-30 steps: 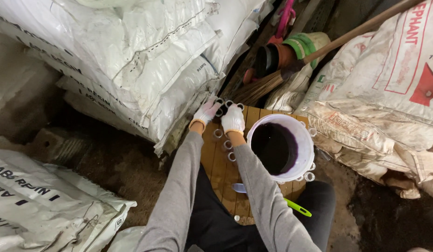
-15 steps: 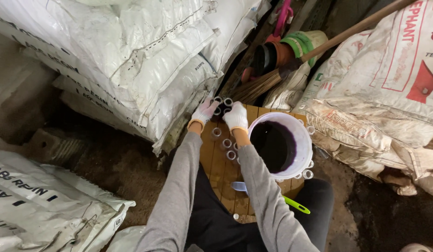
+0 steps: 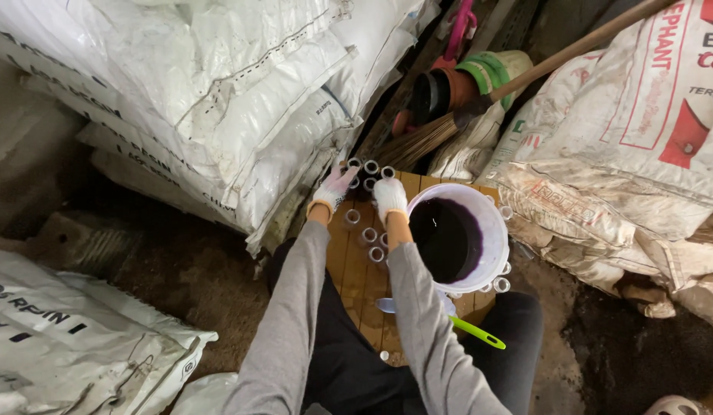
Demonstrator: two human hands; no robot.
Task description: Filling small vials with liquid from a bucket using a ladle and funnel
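Observation:
My left hand (image 3: pixel 335 187) and my right hand (image 3: pixel 389 196), both in white gloves with orange cuffs, reach to the far end of a low wooden board (image 3: pixel 355 265). A cluster of small clear cups (image 3: pixel 369 167) stands there, right at my fingertips; whether either hand grips one is hidden. More small cups (image 3: pixel 369 236) sit in a line on the board between my forearms. A white bucket (image 3: pixel 479 230) with dark purple-black contents stands on the board just right of my right hand.
Stacked white sacks (image 3: pixel 195 100) crowd the left and far side, another sack (image 3: pixel 72 338) lies lower left, and printed sacks (image 3: pixel 641 154) rise on the right. A broom (image 3: pixel 441 131) leans over pots (image 3: pixel 448 88) behind the board. A green-handled spoon (image 3: pixel 464 327) lies near my knee.
Both hands stay at the cup cluster at the board's far end, shifting only slightly. The view has drifted a little; the bucket and cups stand where they were.

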